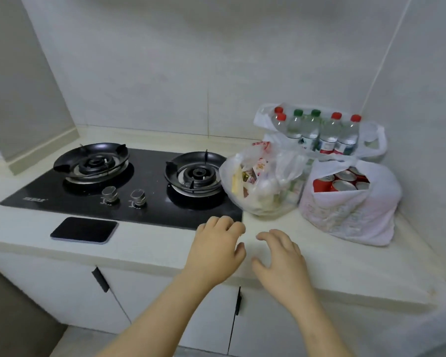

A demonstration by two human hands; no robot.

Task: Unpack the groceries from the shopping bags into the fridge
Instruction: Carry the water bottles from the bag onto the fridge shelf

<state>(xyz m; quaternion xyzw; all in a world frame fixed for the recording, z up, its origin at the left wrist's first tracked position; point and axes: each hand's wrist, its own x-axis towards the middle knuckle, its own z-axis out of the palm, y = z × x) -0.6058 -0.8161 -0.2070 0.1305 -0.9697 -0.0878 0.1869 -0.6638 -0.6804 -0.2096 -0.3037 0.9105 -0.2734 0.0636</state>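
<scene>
Pale countertop runs across mid-frame, with a dark phone at lower left and a black gas hob behind it. Low centre, the left hand and right hand hover empty, fingers loosely spread. At right stand the snack bag, bottle bag and can bag.

Glossy black glass hob with metal knobs; matt pale stone-like worktop; thin translucent plastic bags; clear plastic bottles; shiny metal cans.

Black hob – red cans – red and green bottle caps.
</scene>
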